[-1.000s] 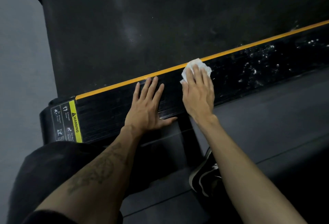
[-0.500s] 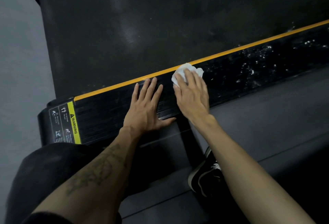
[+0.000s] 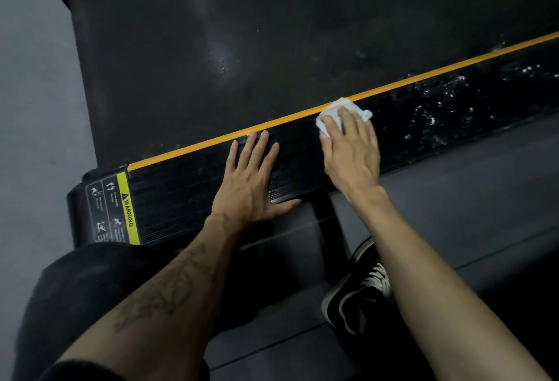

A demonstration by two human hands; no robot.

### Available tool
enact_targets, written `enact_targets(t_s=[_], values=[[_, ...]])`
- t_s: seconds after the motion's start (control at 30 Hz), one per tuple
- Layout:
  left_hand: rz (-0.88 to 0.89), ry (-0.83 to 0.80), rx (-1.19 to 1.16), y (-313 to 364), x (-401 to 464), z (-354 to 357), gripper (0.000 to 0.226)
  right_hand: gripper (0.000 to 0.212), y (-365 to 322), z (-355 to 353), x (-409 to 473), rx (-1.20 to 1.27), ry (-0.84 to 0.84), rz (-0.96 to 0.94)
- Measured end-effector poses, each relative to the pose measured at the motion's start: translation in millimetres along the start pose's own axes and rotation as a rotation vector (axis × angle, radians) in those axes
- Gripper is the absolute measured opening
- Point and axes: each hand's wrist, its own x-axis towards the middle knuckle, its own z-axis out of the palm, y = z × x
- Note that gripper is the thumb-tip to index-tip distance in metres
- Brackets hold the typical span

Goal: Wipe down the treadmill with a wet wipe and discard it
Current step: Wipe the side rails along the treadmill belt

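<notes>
Since half a second ago the right hand (image 3: 351,150) has slid the wet wipe (image 3: 341,112) rightward along the treadmill's side rail (image 3: 187,196), away from the left hand (image 3: 249,182), so a wider strip of black rail now lies between the two hands. The right hand lies flat with its fingers straight and close together, pressing the crumpled white wipe down onto the ribbed black rail; the wipe shows beyond the fingertips and touches the orange stripe (image 3: 211,141) that runs along the rail's inner edge. The left hand has stayed where it was, spread open with the palm down on the rail, its fingers straight and reaching almost to the stripe and its thumb stretched out along the rail's near edge; it holds nothing. To the right of the wipe the rail glistens with scattered bright specks (image 3: 435,108). Past the stripe lies the dark running belt (image 3: 272,32), with pale smudges on it. At the rail's left end sits a yellow and black warning label (image 3: 116,209). Grey floor (image 3: 33,108) shows at the left. Below the rail, between the two forearms, a black shoe (image 3: 357,296) with white laces and a white sole edge rests on the dark floor.
</notes>
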Motion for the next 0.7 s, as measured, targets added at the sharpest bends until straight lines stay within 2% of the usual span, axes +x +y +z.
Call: enact_targets(t_s=[0.1,0.23,0.33,0.43,0.6,0.7], values=[[0.008,0.001,-0.002,0.0,-0.2,0.2,0.117,0.042,-16.6,-4.1,-2.2,0.011,-0.002,0.018],[0.018,0.02,-0.001,-0.2,-0.8,1.6,0.116,0.042,-21.2,-1.1,-8.4,-0.038,-0.027,-0.168],[0.019,0.022,0.002,-0.3,0.0,0.9,0.116,0.043,-0.5,-1.9,-2.5,0.005,-0.023,-0.046],[0.02,0.017,0.005,-0.6,-0.3,0.8,0.115,0.042,-9.2,-5.4,-3.7,0.055,-0.016,0.026],[0.022,0.006,-0.006,-1.1,-0.1,1.2,0.115,0.045,-23.5,0.5,-17.9,-0.003,-0.012,-0.218],[0.02,-0.005,-0.002,-0.9,0.1,0.4,0.115,0.052,-8.0,-1.0,-13.5,0.053,-0.006,-0.08]])
